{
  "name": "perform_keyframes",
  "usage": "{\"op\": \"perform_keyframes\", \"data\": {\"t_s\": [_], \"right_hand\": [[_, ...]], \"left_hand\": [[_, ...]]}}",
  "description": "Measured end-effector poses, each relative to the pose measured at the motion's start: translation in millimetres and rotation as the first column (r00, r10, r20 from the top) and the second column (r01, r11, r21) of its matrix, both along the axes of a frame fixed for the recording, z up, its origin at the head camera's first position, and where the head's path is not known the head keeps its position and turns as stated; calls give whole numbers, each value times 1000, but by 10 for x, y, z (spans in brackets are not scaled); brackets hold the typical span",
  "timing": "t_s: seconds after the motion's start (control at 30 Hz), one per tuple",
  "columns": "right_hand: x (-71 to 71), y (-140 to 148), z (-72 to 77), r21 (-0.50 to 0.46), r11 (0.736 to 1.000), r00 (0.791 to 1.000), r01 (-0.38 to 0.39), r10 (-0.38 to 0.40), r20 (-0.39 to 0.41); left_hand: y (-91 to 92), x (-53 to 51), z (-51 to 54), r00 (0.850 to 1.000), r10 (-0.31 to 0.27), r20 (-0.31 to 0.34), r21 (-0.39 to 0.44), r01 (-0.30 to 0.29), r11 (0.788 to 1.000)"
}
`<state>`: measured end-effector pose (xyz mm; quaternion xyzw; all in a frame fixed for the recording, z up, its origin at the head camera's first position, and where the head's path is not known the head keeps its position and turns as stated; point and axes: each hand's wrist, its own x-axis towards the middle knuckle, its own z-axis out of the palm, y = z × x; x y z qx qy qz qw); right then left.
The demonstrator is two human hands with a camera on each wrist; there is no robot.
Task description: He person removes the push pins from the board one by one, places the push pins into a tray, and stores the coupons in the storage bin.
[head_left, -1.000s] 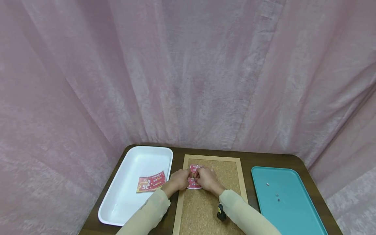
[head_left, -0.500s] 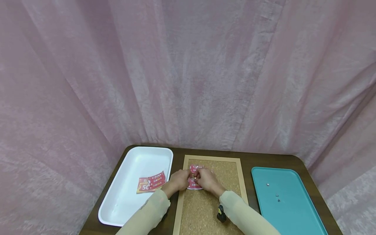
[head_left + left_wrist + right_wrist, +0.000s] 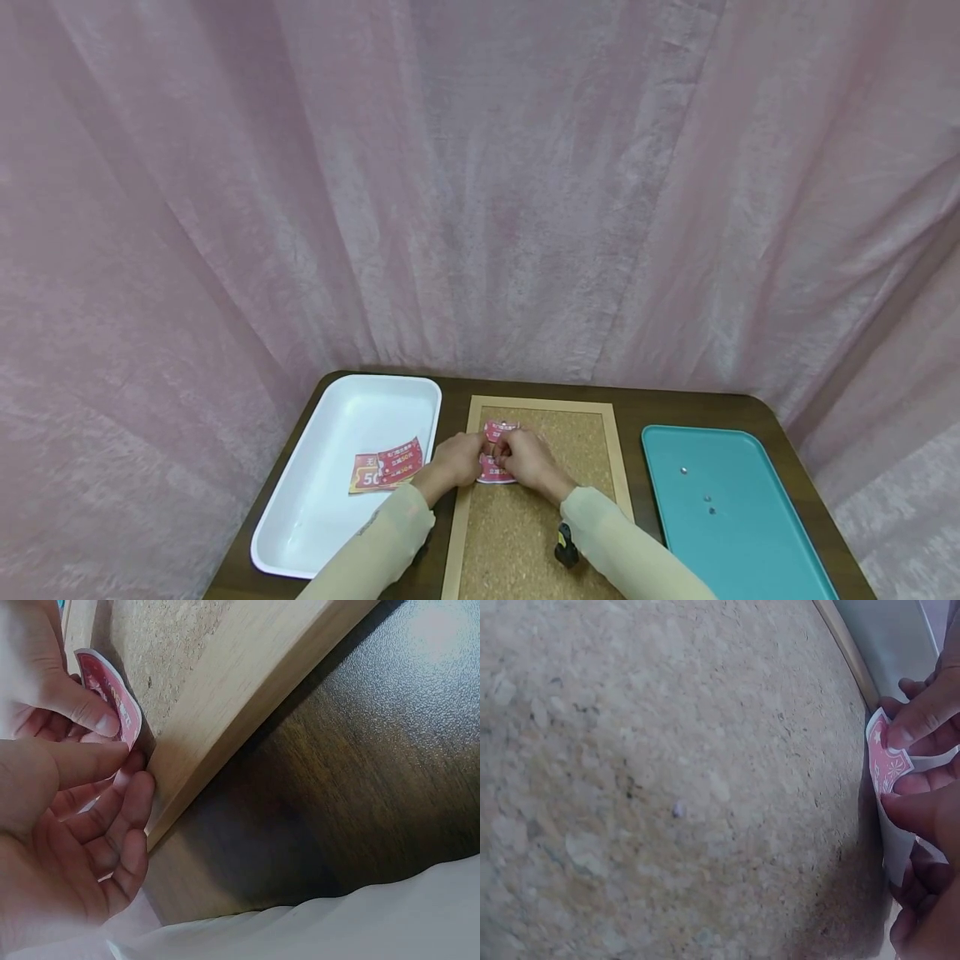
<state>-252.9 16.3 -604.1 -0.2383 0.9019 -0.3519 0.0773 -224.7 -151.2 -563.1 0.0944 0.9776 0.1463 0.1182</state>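
Both hands work over the upper left of a wood-framed cork board (image 3: pixel 543 525). Between them is a red paper coupon (image 3: pixel 495 473) with white and yellow print, bent into a curve. My left hand (image 3: pixel 459 458) pinches its edge between thumb and fingers, as the left wrist view shows. From the other side my right hand (image 3: pixel 527 457) pinches the same coupon; in the right wrist view its white back (image 3: pixel 896 836) shows below the thumb. Whether the right fingers also hold something small is hidden. Another red coupon (image 3: pixel 497 428) lies just beyond the fingertips on the board.
Left of the board stands a white tray (image 3: pixel 288 479) with overlapping red and yellow coupons (image 3: pixel 400 461). To the right, a teal tray (image 3: pixel 757 533) holds three small shiny pieces (image 3: pixel 683 471). All sit on a dark wooden table (image 3: pixel 641 400), with a pink curtain behind.
Both hands stay nearly in place at the coupon. The right fingers shift slightly, and a small shiny spot seen by them half a second ago no longer shows.
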Motion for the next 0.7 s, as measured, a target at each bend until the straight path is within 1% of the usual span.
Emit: {"op": "perform_keyframes", "data": {"t_s": [0.1,0.17,0.27,0.37,0.53,0.7], "right_hand": [[6,-9,-11,-20,1000,1000,4,-4,11],[9,-8,-17,-55,998,1000,11,-10,16],[-5,9,-29,-126,992,1000,19,-16,23],[-29,55,-42,-180,983,1000,16,-15,5],[-66,144,-24,-210,977,999,32,-30,10],[-95,220,33,-220,975,1000,17,-16,5]], "left_hand": [[-11,16,16,1000,-4,-6,2,4,1000],[-15,22,16,1000,-4,-9,11,4,1000],[-16,28,6,1000,-5,-14,52,6,999],[-15,21,-1,999,-4,-34,85,7,996],[-33,-13,41,998,7,-70,108,0,994],[-88,-54,74,996,26,-85,110,-17,994]]}}
